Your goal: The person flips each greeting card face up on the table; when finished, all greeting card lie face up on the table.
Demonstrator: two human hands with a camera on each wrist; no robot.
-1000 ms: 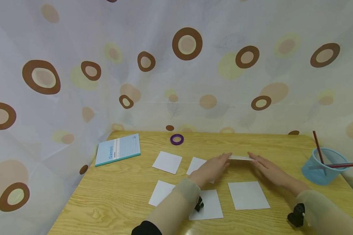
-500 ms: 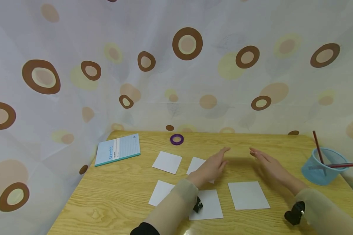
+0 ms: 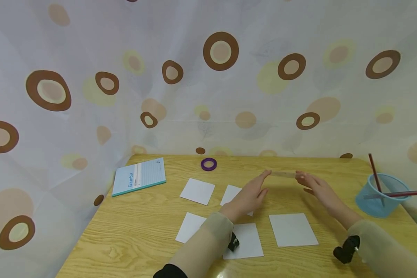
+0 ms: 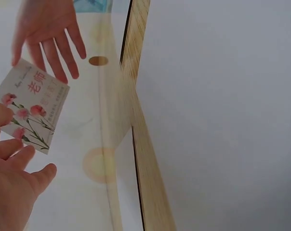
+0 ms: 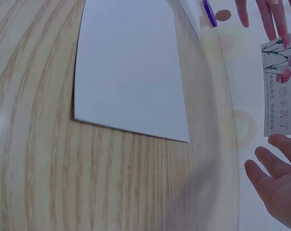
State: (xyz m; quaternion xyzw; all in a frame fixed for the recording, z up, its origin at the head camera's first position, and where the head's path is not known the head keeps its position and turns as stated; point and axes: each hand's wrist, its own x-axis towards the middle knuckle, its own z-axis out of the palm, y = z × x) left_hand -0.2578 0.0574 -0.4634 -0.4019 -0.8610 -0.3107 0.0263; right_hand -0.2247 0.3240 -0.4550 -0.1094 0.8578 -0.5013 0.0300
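Note:
Both hands hold a greeting card between them, raised above the table. The left hand pinches its left edge; the right hand pinches the opposite edge. In the head view the card appears nearly edge-on as a thin pale strip. From the left wrist, its printed side shows pink carnations and red Chinese characters. The right wrist view catches the same print on the card. Several white square cards lie on the wood, one in front of the right hand, another partly covered by the left hand.
A blue notebook lies at the left, and a purple ring near the back edge. At the right stands a blue cup with dark red sticks in it. A patterned curtain hangs behind the table.
The hands have moved slightly up and away in the head view. The card, a white strip at first, was hard to see half a second ago and now shows as a thin, duller strip.

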